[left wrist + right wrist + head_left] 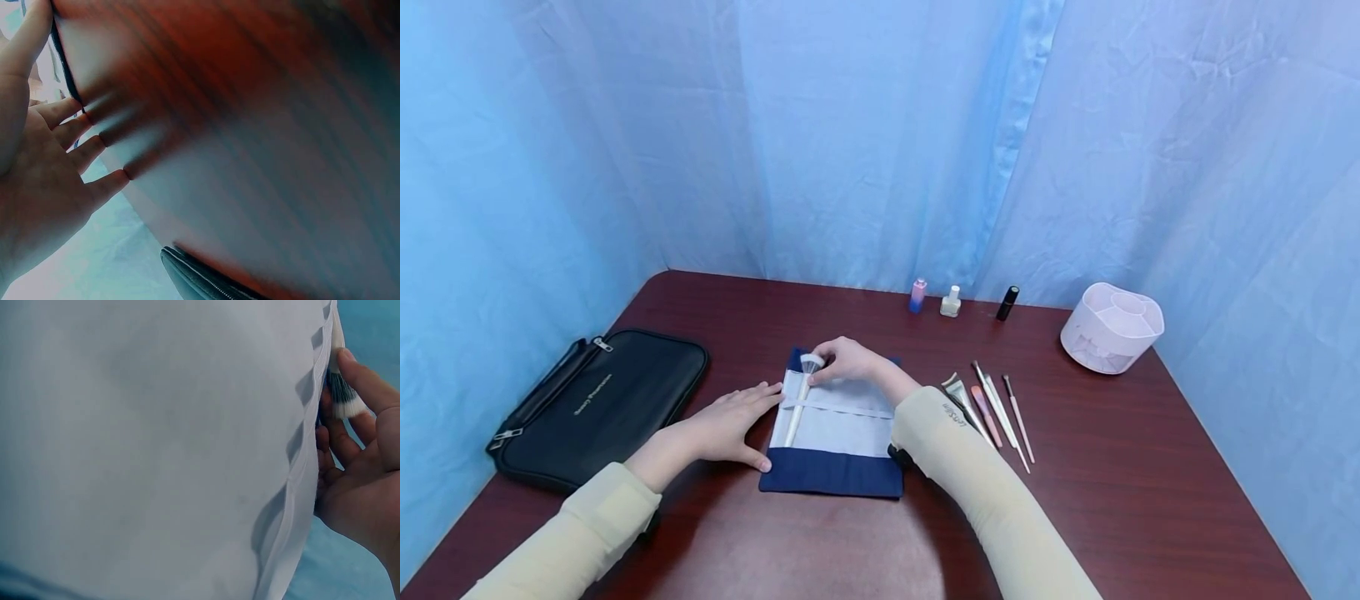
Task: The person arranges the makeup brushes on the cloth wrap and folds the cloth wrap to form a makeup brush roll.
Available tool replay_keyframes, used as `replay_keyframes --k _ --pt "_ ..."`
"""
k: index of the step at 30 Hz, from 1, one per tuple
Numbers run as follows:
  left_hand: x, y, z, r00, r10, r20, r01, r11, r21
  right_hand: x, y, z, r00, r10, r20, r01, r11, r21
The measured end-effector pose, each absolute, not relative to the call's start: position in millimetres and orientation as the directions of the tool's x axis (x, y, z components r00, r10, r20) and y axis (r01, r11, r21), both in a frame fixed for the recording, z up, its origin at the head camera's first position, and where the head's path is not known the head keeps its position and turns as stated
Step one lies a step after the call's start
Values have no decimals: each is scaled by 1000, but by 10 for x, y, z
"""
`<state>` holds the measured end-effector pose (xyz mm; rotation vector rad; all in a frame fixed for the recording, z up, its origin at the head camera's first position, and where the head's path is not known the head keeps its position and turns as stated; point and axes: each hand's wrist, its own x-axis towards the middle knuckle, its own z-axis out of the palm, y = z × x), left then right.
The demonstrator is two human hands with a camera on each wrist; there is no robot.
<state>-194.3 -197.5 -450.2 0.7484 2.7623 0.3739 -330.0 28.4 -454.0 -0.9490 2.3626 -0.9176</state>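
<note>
At far left, a black zippered case (602, 408) is lying on the dark red table (1120, 467). Beside it, your left hand (730, 427) is touching the left edge of the open brush roll (831, 473), fingers straight and slightly spread, thumb reaching its lower corner. A white-handled makeup brush (795, 423) is lying along the roll's left side, handle pointing toward the navy pocket; I cannot tell whether its end is sitting inside. Your right hand (846, 360) is pinching it near the bristles between thumb and fingers.

The work is looking barely begun: one brush is lying on the roll, while the others are lying outside it.

Counting left to right, you are facing one case, one roll, one held brush, one pink-and-blue bottle (917, 297), one nail polish bottle (951, 303), seemingly five overlapping loose brushes (987, 416), one black tube (1007, 304) and one white organizer (1097, 337).
</note>
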Motion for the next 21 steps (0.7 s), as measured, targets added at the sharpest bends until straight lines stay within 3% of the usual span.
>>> replay_keyframes --k 6,21 --pt "-1957 -1954 -4492 -831 527 -180 461 832 308 -3273 332 -4507 -629 -761 -158 -481 540 -690" --pt "-1932 -1974 -4502 -837 526 -153 462 828 319 -3249 956 -4026 -636 -769 -64 -472 453 -756"
